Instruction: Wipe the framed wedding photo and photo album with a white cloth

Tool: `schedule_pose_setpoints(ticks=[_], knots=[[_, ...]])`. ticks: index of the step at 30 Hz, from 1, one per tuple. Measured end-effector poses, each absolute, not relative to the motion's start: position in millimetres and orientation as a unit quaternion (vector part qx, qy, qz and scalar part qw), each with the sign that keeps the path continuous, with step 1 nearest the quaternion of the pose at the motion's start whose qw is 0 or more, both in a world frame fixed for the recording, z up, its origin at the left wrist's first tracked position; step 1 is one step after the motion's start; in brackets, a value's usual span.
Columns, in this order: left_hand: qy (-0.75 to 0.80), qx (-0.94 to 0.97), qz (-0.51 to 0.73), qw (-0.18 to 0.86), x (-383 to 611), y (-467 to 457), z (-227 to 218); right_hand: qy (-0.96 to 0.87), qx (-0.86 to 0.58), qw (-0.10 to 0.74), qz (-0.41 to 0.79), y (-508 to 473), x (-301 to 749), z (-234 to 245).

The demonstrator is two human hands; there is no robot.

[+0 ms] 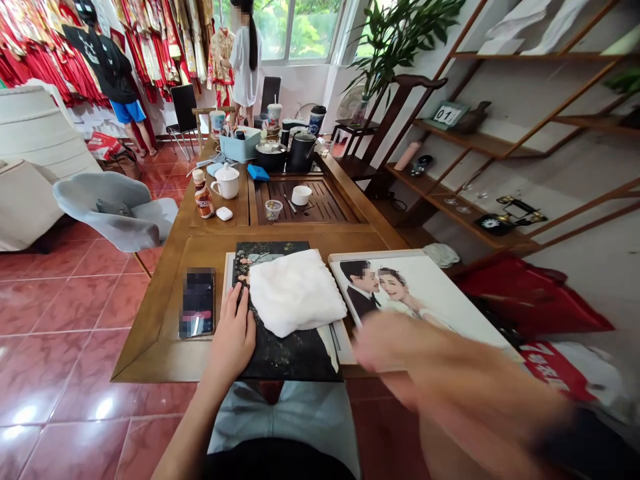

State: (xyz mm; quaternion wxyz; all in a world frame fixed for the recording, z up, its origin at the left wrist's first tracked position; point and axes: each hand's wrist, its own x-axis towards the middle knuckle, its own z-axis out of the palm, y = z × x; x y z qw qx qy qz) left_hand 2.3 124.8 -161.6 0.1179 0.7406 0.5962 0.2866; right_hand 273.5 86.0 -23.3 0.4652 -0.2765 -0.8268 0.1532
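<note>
My left hand [236,337] lies with its fingers stretched out along the left edge of a dark photo panel [280,363]. A folded white cloth [297,290] rests on the panel, covering much of its picture. Beneath the panel, the pale border of another board [343,340] shows. My right hand [390,340] is smeared by motion over the lower left part of a wedding photo panel [445,287] showing a couple. Its fingers cannot be made out, nor whether it holds anything. A thin pale strip [329,347] sticks out from under the cloth.
A phone [197,303] lies left of the panels on the wooden table [150,333]. Farther back are a bottle [203,193], a lidded white mug [226,181], a tea tray [330,203] and a kettle [301,152]. Two people stand near hanging garments.
</note>
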Motion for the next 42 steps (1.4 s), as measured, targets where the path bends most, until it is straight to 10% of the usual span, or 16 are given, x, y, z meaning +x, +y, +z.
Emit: schedule_pose_setpoints(ticks=[14, 35, 42], knots=[[0.593, 0.744, 0.283, 0.123, 5.8, 122.8, -157.3, -0.942, -0.321, 0.081, 0.056, 201.5, 229.8, -97.0], [0.592, 0.739, 0.297, 0.124, 4.6, 122.6, -156.8, -0.935, -0.313, 0.112, 0.120, 203.7, 232.9, -91.7], [0.588, 0.741, 0.299, 0.124, 0.1, 124.4, -163.9, -0.893, -0.127, 0.301, 0.310, 134.4, 229.8, -13.7]])
